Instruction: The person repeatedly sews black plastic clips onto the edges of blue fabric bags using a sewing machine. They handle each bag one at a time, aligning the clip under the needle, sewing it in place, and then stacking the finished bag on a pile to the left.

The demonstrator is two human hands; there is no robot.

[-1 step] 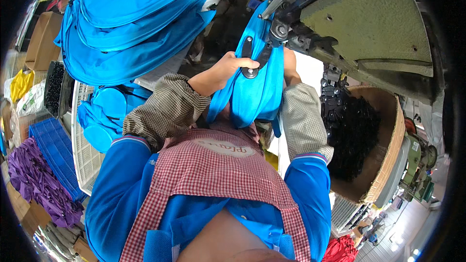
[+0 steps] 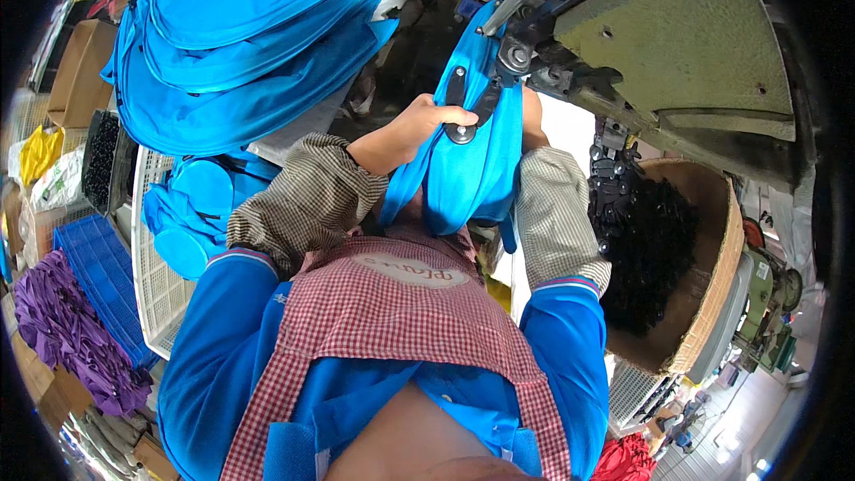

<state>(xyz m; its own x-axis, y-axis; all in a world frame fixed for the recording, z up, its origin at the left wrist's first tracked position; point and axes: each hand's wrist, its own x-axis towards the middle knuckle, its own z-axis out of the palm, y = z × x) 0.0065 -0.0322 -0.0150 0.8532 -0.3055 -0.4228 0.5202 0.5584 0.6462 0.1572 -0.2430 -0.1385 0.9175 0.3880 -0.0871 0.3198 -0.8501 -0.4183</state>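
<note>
A bright blue fabric piece (image 2: 472, 165) hangs folded beneath the dark metal head of a machine (image 2: 515, 56). A black handle (image 2: 457, 89) lies on the fabric, with a shiny round rivet on its near end. My left hand (image 2: 411, 131) pinches that end, thumb on top beside the rivet, its other fingers hidden under the cloth. The handle's other end runs up to the machine head. On the fabric's right side, my right hand (image 2: 533, 120) shows only in part; its fingers are hidden behind the cloth and machine.
Stacked blue fabric pieces (image 2: 258, 44) fill the upper left, above a white plastic basket (image 2: 147, 249) with more blue cloth. The machine's green body (image 2: 677, 44) overhangs the upper right. Below it stands a cardboard box (image 2: 712, 303) of black parts (image 2: 655, 249).
</note>
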